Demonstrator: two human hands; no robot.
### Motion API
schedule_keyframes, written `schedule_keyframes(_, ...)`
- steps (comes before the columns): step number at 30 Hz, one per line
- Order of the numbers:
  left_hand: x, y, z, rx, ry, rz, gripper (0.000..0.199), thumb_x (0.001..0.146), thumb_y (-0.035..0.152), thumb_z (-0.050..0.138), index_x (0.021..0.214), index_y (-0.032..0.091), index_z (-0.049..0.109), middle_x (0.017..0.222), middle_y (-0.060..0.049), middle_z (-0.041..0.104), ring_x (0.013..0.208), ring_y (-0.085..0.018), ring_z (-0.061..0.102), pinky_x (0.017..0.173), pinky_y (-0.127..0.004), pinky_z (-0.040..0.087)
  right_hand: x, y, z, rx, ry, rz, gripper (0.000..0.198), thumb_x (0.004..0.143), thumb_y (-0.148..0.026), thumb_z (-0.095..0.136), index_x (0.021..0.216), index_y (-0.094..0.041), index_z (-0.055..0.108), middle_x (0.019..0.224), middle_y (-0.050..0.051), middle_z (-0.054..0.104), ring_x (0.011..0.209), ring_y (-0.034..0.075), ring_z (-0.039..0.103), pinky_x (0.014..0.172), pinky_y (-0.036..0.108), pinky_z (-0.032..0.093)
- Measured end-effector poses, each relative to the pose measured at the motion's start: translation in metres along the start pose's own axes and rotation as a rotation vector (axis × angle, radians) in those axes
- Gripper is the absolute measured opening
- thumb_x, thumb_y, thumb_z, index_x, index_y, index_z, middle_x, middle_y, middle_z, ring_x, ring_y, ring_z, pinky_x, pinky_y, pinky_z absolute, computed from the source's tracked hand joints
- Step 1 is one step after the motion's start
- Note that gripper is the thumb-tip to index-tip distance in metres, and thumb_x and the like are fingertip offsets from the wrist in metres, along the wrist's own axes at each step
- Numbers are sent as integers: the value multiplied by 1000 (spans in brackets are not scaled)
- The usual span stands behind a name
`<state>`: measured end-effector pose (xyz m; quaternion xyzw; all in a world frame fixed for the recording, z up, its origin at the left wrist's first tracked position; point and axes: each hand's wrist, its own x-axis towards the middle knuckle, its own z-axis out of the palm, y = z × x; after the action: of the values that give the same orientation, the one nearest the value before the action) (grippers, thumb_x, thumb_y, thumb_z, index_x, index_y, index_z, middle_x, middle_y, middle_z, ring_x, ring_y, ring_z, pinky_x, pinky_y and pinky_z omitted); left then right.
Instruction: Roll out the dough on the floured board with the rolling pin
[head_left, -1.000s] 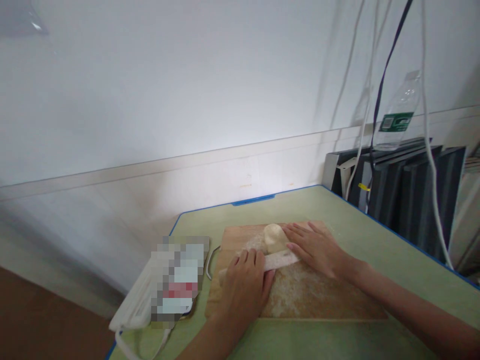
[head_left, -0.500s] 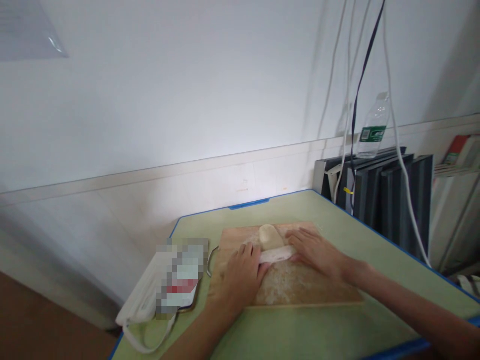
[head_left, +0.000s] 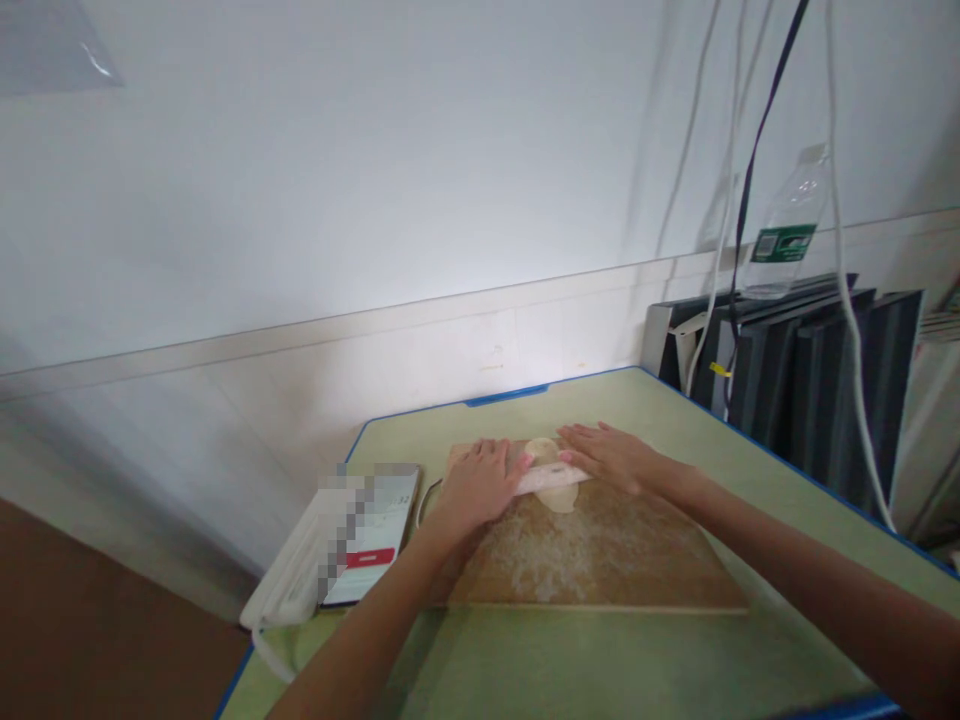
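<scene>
A short white rolling pin point(head_left: 553, 478) lies across a flattened piece of dough point(head_left: 559, 500) on a floured wooden board point(head_left: 600, 575). My left hand point(head_left: 484, 480) is closed over the pin's left end, its fingers reaching past it and the thumb pointing inward. Over the right end rests my right hand point(head_left: 607, 455), its fingers extended forward with the thumb against the pin. Dough shows on both the near and far sides of the pin. Both palms hide the pin's ends.
The board sits on a green table point(head_left: 420, 430) with blue edging, against a white wall. Left of the board are a phone point(head_left: 382, 530) and a white pouch point(head_left: 285, 580). Dark panels point(head_left: 817, 370) with a plastic bottle point(head_left: 787, 235) on top stand at right, beside hanging cables point(head_left: 847, 300).
Both hands have pushed the rolling pin away from me, toward the board's far edge. The dough, earlier mostly beyond the pin, now shows on the near side too. The view has shifted slightly.
</scene>
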<state>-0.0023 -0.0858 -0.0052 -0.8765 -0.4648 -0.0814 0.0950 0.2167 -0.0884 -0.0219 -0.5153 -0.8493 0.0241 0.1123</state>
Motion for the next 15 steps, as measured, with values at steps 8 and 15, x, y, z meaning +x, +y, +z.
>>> schedule_keyframes(8,-9,1,10,-55,-33,-18,48,93,44,20,123,13,42,127,-12,48,120,-22,40,98,-38,32,-11,-7,-3,-12,28,-40,60,89,-53,20,129,-16,43,129,12,48,119,25,43,97,46,31)
schedule_keyframes(15,-19,5,8,-75,-43,-4,49,93,44,21,128,15,39,131,-10,45,122,-21,39,99,-36,32,-20,-11,4,-29,90,-66,59,88,-52,26,132,-14,38,132,13,45,120,25,41,98,44,31)
